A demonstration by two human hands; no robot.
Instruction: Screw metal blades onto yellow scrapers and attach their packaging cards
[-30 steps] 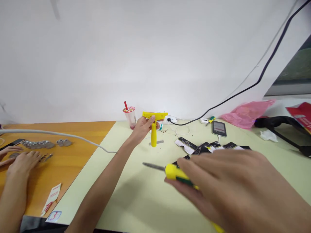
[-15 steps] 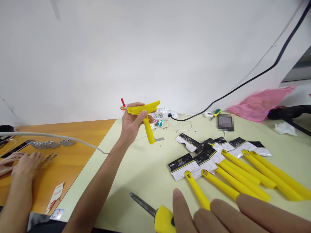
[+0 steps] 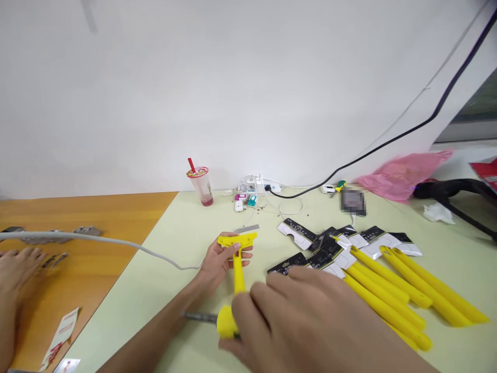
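Note:
My left hand point(image 3: 216, 263) holds a yellow T-shaped scraper point(image 3: 244, 241) by its head, thumb on the near face, handle pointing down toward me. Closed round the yellow handle of a screwdriver point(image 3: 225, 321) is my right hand point(image 3: 298, 311), a little blurred; the dark shaft points left. In this view the right fingers overlap the lower end of the scraper's handle, and I cannot tell whether they touch it. Just behind the scraper head lies a flat grey metal blade point(image 3: 248, 228). Several yellow handles point(image 3: 382, 280) with black-and-white cards point(image 3: 297, 233) lie to the right, partly covered by my right hand.
A cup with a red straw point(image 3: 201, 186) stands near the wall, beside a power strip point(image 3: 274, 186) with cables. A pink bag point(image 3: 404, 173) and a blurred-out device point(image 3: 353, 202) are at the back right. Another person's hand point(image 3: 19, 267) rests on the orange table point(image 3: 104, 223) at left.
My left hand has lowered the scraper toward me, uncovering the cup. My right hand has moved left and up with the screwdriver, close to the scraper's handle.

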